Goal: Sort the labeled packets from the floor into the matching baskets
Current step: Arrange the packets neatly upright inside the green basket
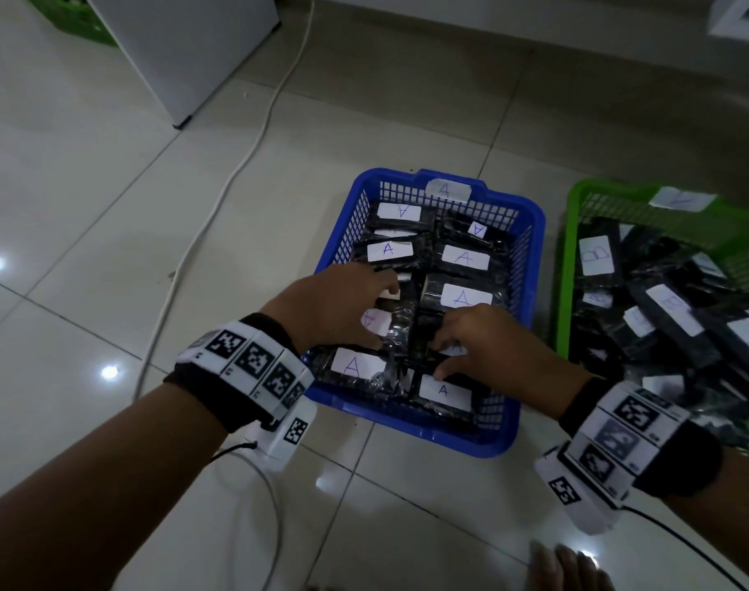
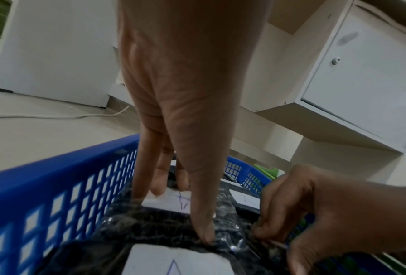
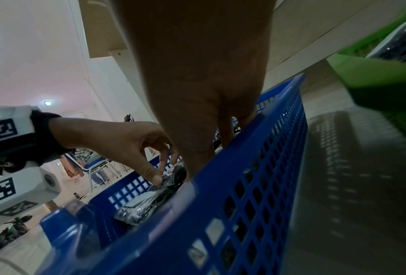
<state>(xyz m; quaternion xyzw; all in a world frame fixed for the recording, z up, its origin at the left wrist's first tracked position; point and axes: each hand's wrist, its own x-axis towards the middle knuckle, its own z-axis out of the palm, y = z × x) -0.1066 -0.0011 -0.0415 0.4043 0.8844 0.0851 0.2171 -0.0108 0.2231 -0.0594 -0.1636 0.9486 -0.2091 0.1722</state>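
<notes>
A blue basket (image 1: 411, 430) tagged A holds several black packets with white A labels. Both hands are inside it near its front. My left hand (image 1: 381, 315) arches over one packet (image 1: 400, 330), thumb on the near edge and fingers on the far side by its label. In the left wrist view the same hand (image 2: 183, 214) spans that packet (image 2: 155, 221). My right hand (image 1: 443, 356) has curled fingers pinching the crinkled plastic at that packet's right edge (image 2: 263, 232). A green basket (image 1: 573, 232) to the right holds B packets.
A white cable (image 1: 219, 198) runs across the tiled floor left of the blue basket. A white cabinet (image 1: 185, 49) stands at the back left, and a white cupboard (image 2: 362, 74) behind the baskets. Toes (image 1: 569, 565) show at the bottom edge.
</notes>
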